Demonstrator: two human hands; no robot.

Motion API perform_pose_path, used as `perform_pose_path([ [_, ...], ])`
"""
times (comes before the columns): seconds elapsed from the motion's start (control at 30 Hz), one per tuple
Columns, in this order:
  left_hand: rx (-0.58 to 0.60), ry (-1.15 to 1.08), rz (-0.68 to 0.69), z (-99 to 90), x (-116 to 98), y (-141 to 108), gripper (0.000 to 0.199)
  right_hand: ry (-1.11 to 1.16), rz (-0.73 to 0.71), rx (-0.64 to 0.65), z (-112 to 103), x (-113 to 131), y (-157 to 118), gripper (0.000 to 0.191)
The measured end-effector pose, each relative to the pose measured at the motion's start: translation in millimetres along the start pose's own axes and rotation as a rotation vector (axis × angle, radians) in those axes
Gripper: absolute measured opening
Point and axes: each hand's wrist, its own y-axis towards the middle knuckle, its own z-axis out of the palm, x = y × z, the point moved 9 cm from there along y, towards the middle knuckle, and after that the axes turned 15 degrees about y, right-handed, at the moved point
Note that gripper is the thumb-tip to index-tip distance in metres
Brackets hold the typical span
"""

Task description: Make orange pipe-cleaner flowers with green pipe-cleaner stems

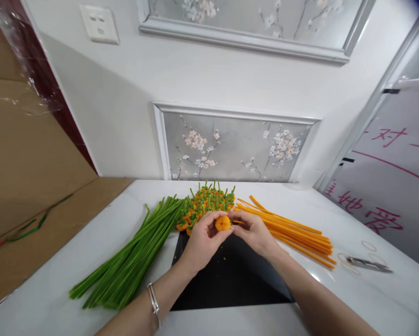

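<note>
Between my two hands is a small round orange fuzzy piece (223,223), held above a black mat (230,275). My left hand (204,238) has its fingers wrapped round the piece from the left. From the right, my right hand (253,231) pinches at its edge with thumb and forefinger. Just behind the hands sits a pile of orange and green fuzzy pieces (209,198) with short green stems pointing up. Long green fuzzy stems (135,256) lie in a bundle to the left, and orange fuzzy stems (293,231) lie to the right.
Small scissors or snips (368,264) and several thin rings (349,269) lie at the right on the white table (380,298). Brown cardboard (30,163) stands at the left edge. A wall with framed floral panels (237,144) rises behind the table.
</note>
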Motion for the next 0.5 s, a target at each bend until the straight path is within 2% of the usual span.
perform_pose_path([
  [0.17,-0.002,0.111,0.054,-1.1,-0.6,-0.4,0.027,0.013,0.045,0.089,5.8,-1.5,-1.6,0.026],
  [0.3,0.091,-0.011,-0.042,8.0,3.5,-0.6,0.042,0.101,0.179,0.179,5.2,-12.4,-4.1,0.028],
  [0.4,0.129,-0.111,-0.109,12.8,4.9,-1.2,0.061,0.105,0.221,0.132,-5.8,-22.2,-3.6,0.03],
  [0.5,0.13,-0.168,-0.151,13.0,7.6,-1.1,0.068,0.08,0.17,0.064,-16.4,-24.0,-0.8,0.03],
])
